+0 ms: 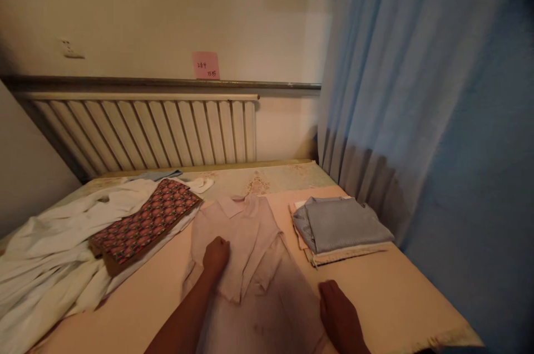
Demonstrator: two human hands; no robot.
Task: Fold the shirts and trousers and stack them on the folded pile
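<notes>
- Pale pink, a shirt (256, 279) lies spread on a peach cloth (392, 287), between a red-patterned cloth (150, 223) at left and a grey-topped stack (346, 226) at right.
- Left hand (216, 255) rests on the upper part of the shirt, near its left side. Fingers are curled inward; whether fabric is pinched beneath them cannot be told.
- Right hand (334, 301) is beside the lower right edge of the shirt, knuckles bent. Fingertips are hidden, so neither contact nor a grip can be confirmed.
- Collar (233, 207) points away from the person, toward the radiator (167, 131); the lower end comes nearest the body and runs out of frame. Its long axis runs mostly fore and aft, the near end veering slightly right.
- Sleeves (250, 259) lie folded over the body, their ends toward the person.
- Light, soft and limp by its look, the garment should crease easily rather than break. Shoulders or opposite side edges appear the best holds, keeping the sleeves in place.
</notes>
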